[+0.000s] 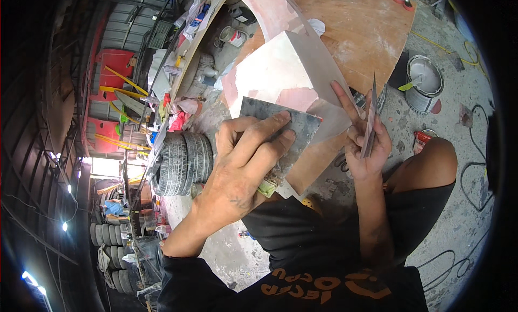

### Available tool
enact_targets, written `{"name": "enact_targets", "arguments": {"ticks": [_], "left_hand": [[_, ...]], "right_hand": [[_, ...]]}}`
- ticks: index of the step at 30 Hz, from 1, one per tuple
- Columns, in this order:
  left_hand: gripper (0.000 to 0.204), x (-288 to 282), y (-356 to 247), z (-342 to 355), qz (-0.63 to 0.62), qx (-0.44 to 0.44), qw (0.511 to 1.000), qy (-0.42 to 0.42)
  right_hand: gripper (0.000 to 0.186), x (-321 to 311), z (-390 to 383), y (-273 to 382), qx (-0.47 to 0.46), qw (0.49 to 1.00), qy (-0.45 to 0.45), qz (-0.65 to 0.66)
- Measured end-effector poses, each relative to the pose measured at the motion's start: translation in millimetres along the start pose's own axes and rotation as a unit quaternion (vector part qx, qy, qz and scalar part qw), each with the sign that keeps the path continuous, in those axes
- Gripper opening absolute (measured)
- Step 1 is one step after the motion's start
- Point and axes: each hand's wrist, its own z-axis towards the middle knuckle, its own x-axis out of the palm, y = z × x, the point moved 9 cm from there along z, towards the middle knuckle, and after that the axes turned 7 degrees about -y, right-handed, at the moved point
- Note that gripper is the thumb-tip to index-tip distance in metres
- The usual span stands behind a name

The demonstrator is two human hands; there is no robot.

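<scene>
My left hand [243, 155] is closed on a dark, flat rectangular putty spreader [305, 129], with the fingertips pressed on its face. A yellow-green piece, perhaps its handle, pokes out below the palm. The spreader lies over the lower part of an angular panel [275, 64] with white and pinkish filler patches; whether it touches is hard to tell. On the panel's right side, my right hand [369, 142] grips a thin flat blade [371, 118], seen nearly edge-on and pointing up. One right finger stretches toward the panel's side, and contact is unclear.
A brown wooden board [367, 31] lies beyond the panel. To the right stands an open can [423, 85] of grey paste with a green-handled tool in it. Tyres [186, 161] sit on the left, beside a cluttered shelf. A dark cable [475, 163] curls over the floor.
</scene>
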Motion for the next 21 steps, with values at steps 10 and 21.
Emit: {"name": "enact_targets", "arguments": {"ticks": [10,21], "left_hand": [[0.053,-28.1,-0.7,-26.1,-0.03,-0.002,0.999,0.028],[0.031,21.0,-53.6,-71.3,-0.263,0.016,0.955,-0.136]], "right_hand": [[0.068,19.9,-12.3,16.4,0.031,0.989,0.12,0.085],[0.045,54.2,-99.2,1.4,-0.103,0.895,-0.227,-0.371]]}}
